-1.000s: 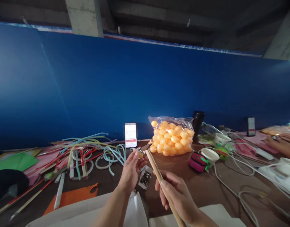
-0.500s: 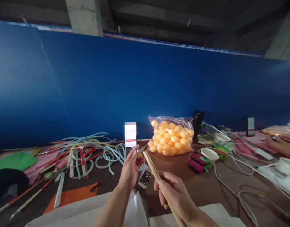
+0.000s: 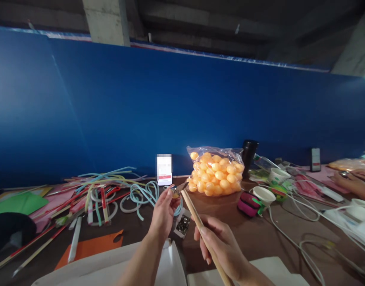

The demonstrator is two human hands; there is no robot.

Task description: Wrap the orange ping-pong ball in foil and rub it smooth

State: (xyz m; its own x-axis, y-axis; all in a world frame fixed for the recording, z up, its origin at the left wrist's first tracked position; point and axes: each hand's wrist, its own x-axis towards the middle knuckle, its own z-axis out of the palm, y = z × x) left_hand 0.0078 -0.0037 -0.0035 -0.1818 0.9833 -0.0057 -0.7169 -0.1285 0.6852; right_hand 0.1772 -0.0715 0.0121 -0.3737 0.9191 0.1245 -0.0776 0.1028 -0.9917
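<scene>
My left hand [image 3: 164,212] is raised over the brown table [image 3: 260,238], its fingertips pinched on a small shiny metal piece [image 3: 175,192]. My right hand [image 3: 221,246] is closed round a long wooden stick [image 3: 200,230] that slants up and left. The stick's dark tip meets the small piece at my left fingertips. Just below my left hand lies a small open box of dark metal bits [image 3: 183,224].
A clear bag of orange balls [image 3: 215,171] stands behind the hands, beside a black cup [image 3: 249,153]. Coloured tubes and sticks [image 3: 105,190] litter the left. White cups [image 3: 264,194], a pink pouch [image 3: 248,203] and cables lie right. Another person's hand [image 3: 353,180] rests far right. A blue wall backs the table.
Both hands have stayed almost in place; the stick's tip and the small piece shifted only slightly at my left fingertips.
</scene>
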